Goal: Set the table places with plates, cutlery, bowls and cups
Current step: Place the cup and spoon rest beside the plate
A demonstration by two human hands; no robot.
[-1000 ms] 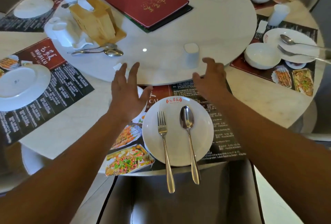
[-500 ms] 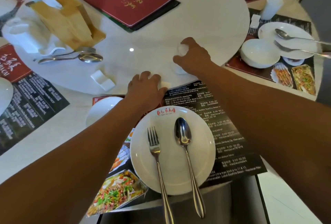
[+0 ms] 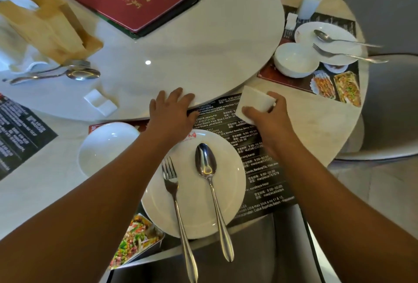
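The plate [image 3: 194, 192] holds fork [image 3: 174, 194] and spoon [image 3: 209, 176]; the bowl [image 3: 106, 147] sits at its ten o'clock. Only the cup [image 3: 254, 103] seems left: the right hand [image 3: 269, 119] grips it at one o'clock, and the left hand [image 3: 170, 112] lies flat on the turntable [image 3: 203, 45].

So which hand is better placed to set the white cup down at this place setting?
Right. The right hand grips the white cup, tilted, above the placemat's far corner. The left hand rests on the turntable's edge, apart from the cup.
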